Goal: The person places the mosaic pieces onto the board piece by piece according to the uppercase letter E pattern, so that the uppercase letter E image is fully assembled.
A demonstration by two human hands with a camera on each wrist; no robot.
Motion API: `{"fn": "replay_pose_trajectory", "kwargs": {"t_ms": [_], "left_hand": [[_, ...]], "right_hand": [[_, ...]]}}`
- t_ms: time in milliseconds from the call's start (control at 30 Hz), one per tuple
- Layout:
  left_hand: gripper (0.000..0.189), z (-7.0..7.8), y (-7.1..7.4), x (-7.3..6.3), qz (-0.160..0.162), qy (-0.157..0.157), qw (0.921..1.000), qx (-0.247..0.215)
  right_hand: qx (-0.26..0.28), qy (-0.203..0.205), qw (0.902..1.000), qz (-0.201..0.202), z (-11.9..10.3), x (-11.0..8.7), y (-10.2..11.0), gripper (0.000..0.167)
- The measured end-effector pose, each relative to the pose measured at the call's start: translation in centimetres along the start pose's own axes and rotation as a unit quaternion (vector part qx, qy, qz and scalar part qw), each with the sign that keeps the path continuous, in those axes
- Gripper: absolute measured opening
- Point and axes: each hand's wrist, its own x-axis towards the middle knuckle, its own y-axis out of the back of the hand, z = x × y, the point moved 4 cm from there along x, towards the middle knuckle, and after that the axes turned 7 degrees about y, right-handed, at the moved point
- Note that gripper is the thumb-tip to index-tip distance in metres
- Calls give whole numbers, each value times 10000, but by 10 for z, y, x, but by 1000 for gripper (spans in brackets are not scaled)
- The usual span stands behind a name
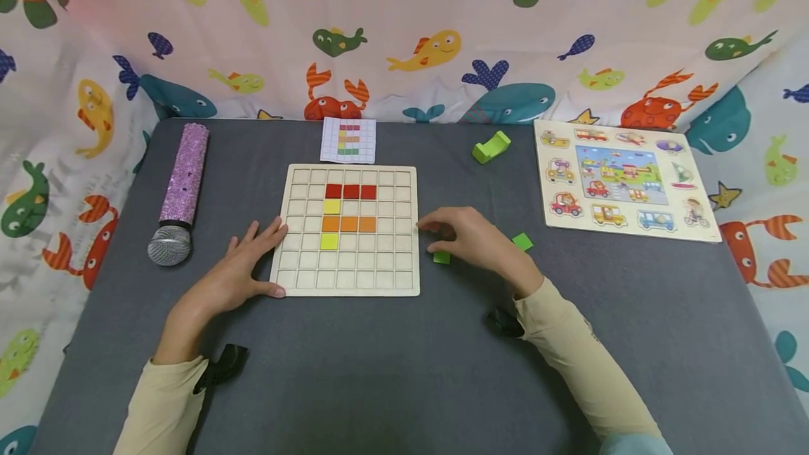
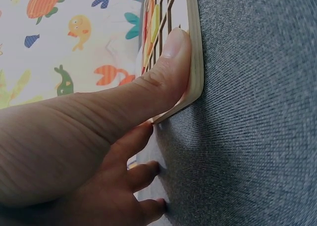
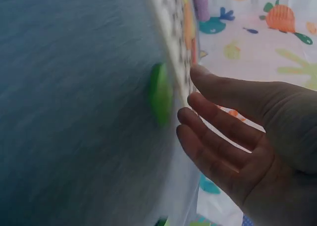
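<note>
A square wooden grid board [image 1: 379, 258] lies on the dark cloth. In its cells sit red tiles [image 1: 350, 192], yellow tiles [image 1: 329, 241] and orange tiles [image 1: 350, 224]. My left hand [image 1: 230, 279] rests at the board's left edge, fingers spread; in the left wrist view its thumb [image 2: 173, 57] presses on the rim near a corner. My right hand [image 1: 470, 234] hovers by the right edge with bent, relaxed fingers and nothing visible between them. Just below those fingers lies a green tile [image 1: 442, 258], blurred in the right wrist view. Another green tile [image 1: 522, 241] lies beside the right wrist.
A card with a printed coloured grid pattern [image 1: 348, 140] lies behind the board. A purple glittery microphone [image 1: 183, 181] is at the left. At the back right are a curved green block [image 1: 491, 147] and a picture puzzle board [image 1: 632, 213]. A printed curtain [image 1: 392, 12] borders the table.
</note>
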Motion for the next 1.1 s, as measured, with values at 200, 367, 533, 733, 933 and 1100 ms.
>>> {"fn": "replay_pose_trajectory", "kwargs": {"t_ms": [200, 367, 533, 733, 933, 1100], "left_hand": [[105, -2, 0, -2, -1, -27, 10000, -39], [106, -3, 0, -2, 3, 31, 10000, -27], [105, -3, 0, -2, 2, -9, 10000, -42], [106, -2, 0, -2, 15, 40, 10000, -25], [106, -1, 1, -2, -8, 25, 10000, -28], [106, 1, 2, -2, -4, -13, 10000, -34]], "right_hand": [[-201, -143, 9996, -118, 6, -24, -5, 40], [-221, -5, 9998, -2, 3, -25, -10, 37], [-169, 68, 9998, 0, -1, -22, -8, 34], [-48, 304, 9995, 16, -12, -13, -2, 33], [135, 497, 9986, -90, -27, 8, -6, 33], [417, 621, 9970, -191, -38, 31, -20, 32]]}}
